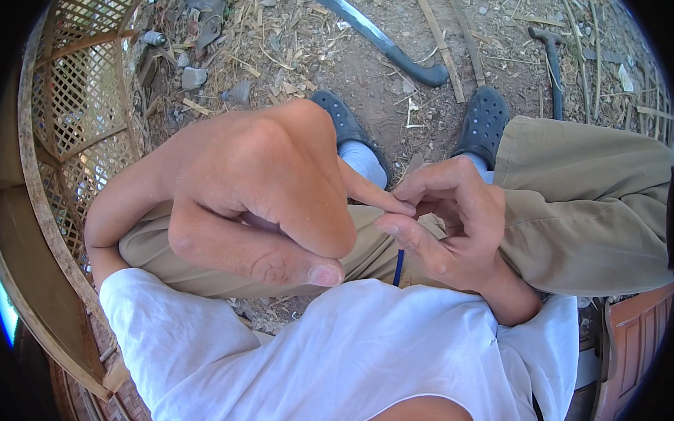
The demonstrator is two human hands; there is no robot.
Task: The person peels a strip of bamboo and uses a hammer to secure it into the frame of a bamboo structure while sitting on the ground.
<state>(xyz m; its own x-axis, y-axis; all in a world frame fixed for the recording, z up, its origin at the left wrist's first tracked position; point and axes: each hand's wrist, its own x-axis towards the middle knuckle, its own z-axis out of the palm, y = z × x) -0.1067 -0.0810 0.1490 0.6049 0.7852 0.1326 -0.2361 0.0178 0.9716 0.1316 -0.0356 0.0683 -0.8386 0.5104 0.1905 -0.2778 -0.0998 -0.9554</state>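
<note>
My left hand [260,189] is raised close to the camera above my lap. Most of its fingers are curled in, with the thumb lying along the underside, while one finger stretches right. Facing it, my right hand [459,218] is bent in a pinch, its thumb and forefinger around the tip of that stretched finger. No object shows between the fingertips; the inside of the left fist is hidden. Below the hands lie my khaki trousers [575,189] and a narrow blue strip [399,268] by the shirt hem.
A machete [380,41] with a dark handle lies on the dirt beyond my dark clogs [482,123]. Thin wooden strips [441,47] lie beside it. Farther right is a hammer [553,69]. A lattice panel [78,75] stands at left, and a reddish-brown panel [636,351] at lower right.
</note>
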